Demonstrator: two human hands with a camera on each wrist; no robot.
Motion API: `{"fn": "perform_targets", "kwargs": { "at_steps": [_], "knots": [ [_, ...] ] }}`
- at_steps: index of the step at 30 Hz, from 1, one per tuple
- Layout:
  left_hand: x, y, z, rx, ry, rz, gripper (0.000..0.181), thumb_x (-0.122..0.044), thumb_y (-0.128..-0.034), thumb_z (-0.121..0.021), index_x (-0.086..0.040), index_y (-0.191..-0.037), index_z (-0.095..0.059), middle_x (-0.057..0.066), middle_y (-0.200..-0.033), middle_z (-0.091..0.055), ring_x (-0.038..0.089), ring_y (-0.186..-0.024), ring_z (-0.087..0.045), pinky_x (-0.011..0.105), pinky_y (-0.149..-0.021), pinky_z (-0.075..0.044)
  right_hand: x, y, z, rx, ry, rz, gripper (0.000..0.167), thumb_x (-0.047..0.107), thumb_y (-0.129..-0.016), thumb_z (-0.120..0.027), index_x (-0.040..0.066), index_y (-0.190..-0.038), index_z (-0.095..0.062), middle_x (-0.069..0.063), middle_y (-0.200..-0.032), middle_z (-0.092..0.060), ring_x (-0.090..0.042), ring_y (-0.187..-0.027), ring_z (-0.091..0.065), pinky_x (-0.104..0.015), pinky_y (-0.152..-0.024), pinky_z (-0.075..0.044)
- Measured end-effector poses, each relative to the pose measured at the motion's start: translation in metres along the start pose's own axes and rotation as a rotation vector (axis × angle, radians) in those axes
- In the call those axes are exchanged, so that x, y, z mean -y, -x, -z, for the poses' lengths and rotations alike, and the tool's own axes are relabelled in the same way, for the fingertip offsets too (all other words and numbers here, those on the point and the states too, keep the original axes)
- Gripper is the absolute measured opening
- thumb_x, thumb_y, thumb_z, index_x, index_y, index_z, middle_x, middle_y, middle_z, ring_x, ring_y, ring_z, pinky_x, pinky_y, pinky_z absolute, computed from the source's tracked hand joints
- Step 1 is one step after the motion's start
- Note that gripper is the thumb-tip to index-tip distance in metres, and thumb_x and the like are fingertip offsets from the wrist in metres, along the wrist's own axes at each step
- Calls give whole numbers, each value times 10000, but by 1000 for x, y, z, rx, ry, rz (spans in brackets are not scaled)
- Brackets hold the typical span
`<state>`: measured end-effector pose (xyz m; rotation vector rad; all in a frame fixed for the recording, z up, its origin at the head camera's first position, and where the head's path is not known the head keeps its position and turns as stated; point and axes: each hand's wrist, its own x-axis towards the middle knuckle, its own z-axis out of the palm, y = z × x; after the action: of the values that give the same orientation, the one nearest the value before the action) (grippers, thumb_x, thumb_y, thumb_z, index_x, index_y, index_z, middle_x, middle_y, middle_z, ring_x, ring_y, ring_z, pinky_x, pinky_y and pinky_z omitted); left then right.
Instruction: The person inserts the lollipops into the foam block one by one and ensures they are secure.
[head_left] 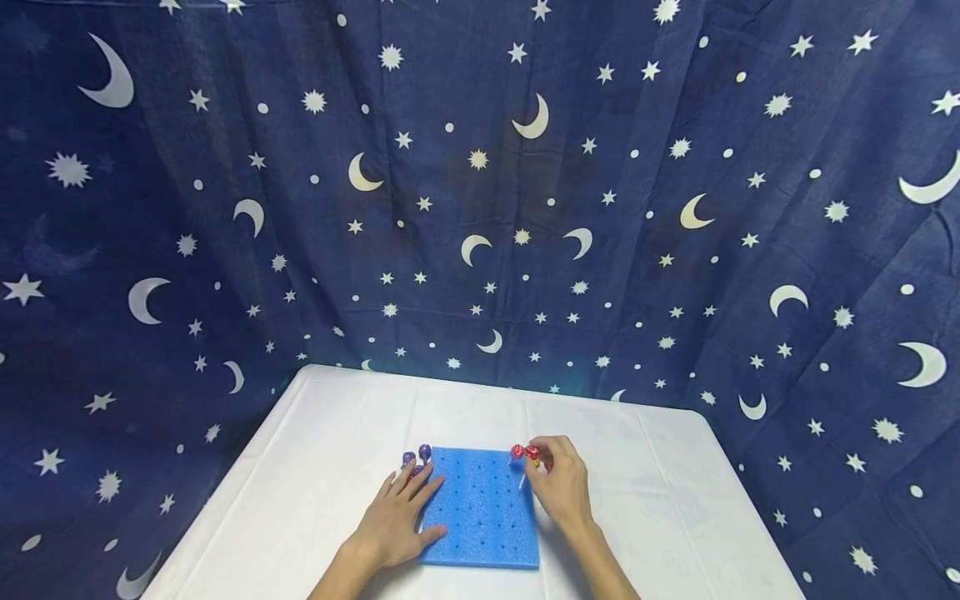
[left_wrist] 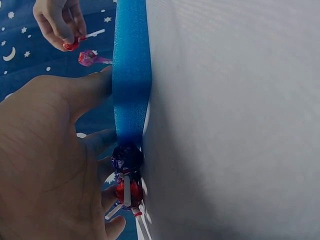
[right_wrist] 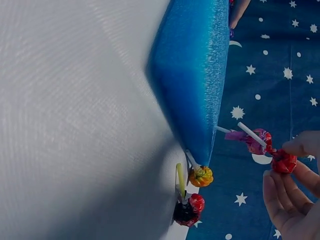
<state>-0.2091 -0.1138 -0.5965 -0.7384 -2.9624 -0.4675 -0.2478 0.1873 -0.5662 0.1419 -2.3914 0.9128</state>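
Note:
A blue foam block [head_left: 480, 529] with rows of small holes lies on the white table. My left hand [head_left: 393, 521] rests on its left edge, fingers spread. Over the far right corner, my right hand [head_left: 564, 483] pinches a red-wrapped lollipop [right_wrist: 284, 162] by its candy head, and the white stick slants down toward the foam. Close beside it, a pink-and-red lollipop [right_wrist: 256, 143] stands in the block. Wrapped lollipops, purple [left_wrist: 127, 158] and red [left_wrist: 131, 192], lie off the block's left side near my left fingers, which partly hide them in the head view.
On the table by the block's right side lie an orange-yellow lollipop [right_wrist: 201, 176] and a dark red one [right_wrist: 189, 210], partly behind my right hand in the head view. A navy cloth [head_left: 480, 208] with moons and stars hangs behind the white table [head_left: 660, 517].

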Motion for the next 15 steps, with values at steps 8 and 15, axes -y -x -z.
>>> {"fn": "perform_targets", "kwargs": {
  "at_steps": [8, 15],
  "knots": [
    [0, 0, 0, -1, 11, 6, 791, -651, -965, -579, -168, -1582, -466, 105, -1681, -351, 414, -1558, -258, 645, -1231, -243, 1, -2, -1, -38, -62, 95, 312, 10, -783, -888, 148, -1019, -737, 33, -1005, -664, -137, -837, -723, -336, -757, -643],
    [1, 0, -2, -5, 5, 5, 793, -655, -968, -572, -170, -1584, -462, 105, -1681, -350, 414, -1559, -254, 647, -1231, -239, 5, -1, -3, -36, -94, 137, 320, -17, -774, -878, 152, -1006, -737, 48, -1018, -669, -144, -866, -730, -369, -769, -644]
  ]
}}
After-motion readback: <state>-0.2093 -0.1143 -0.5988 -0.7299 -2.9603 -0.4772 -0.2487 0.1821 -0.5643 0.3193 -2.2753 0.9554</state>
